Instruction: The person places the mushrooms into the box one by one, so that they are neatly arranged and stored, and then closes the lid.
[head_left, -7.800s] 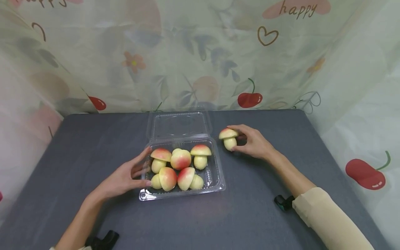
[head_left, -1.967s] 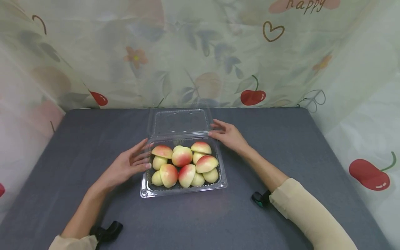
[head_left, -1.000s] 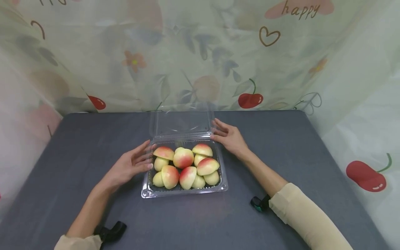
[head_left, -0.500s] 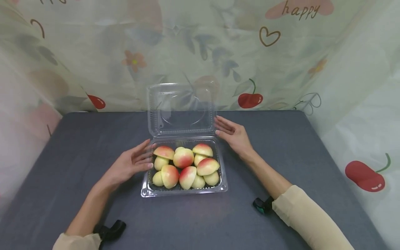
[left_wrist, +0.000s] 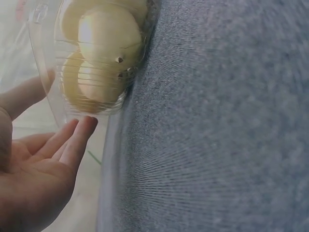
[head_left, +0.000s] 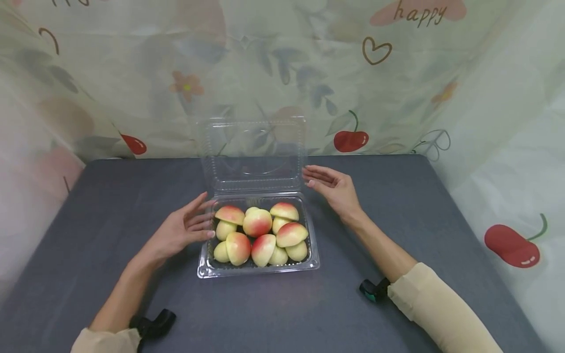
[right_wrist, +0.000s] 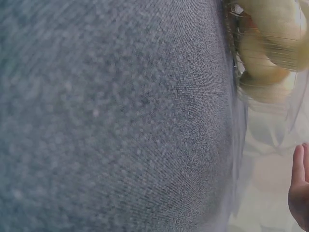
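In the head view, a clear plastic clamshell box (head_left: pixel 258 272) stands on the table, holding several mushroom-shaped pieces (head_left: pixel 257 223) with red-and-yellow caps and pale stems. Its transparent lid (head_left: pixel 256 157) is hinged at the back and tilted up, leaning backward. My left hand (head_left: pixel 181 228) is at the box's left side, fingers and thumb spread along the edge; in the left wrist view the fingertips (left_wrist: pixel 89 122) are close against the box wall. Beside the lid's lower right edge is my right hand (head_left: pixel 337 191), fingers fairly straight; whether it touches the lid I cannot tell.
A dark grey cloth covers the table (head_left: pixel 265 314). Behind it hangs a patterned curtain (head_left: pixel 247 68) with cherries and flowers, near the raised lid. Black wrist cameras (head_left: pixel 154 323) sit on both forearms.
Earlier my right hand held a mushroom piece, which now lies in the box's front right. The lid has swung up from lying back, and my right hand has shifted slightly right.
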The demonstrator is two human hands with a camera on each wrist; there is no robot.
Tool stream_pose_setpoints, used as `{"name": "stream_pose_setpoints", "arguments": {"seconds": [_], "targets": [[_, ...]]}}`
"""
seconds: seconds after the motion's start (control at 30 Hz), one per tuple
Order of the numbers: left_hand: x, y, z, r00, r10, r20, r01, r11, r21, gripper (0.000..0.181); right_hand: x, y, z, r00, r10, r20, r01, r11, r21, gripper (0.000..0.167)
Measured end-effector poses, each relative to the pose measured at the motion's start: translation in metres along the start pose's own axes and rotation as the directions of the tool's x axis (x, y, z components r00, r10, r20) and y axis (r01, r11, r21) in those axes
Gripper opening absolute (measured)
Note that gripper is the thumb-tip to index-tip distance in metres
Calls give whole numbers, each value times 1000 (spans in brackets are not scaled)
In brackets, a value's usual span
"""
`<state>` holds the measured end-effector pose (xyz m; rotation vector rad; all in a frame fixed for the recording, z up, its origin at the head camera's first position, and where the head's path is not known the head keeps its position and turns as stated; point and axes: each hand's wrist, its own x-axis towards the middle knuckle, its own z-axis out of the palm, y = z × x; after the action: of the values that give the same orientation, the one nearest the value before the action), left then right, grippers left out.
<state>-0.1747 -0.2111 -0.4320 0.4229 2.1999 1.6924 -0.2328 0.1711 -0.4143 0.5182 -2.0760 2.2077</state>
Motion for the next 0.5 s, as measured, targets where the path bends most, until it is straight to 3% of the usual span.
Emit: {"name": "stream_pose_setpoints", "arguments": {"seconds": [0.5], "targets": [[-2,0,-3,1000,8,1,-8,999,39,101,-4,-1,0,999,-24,21,25,999,-37,44]]}}
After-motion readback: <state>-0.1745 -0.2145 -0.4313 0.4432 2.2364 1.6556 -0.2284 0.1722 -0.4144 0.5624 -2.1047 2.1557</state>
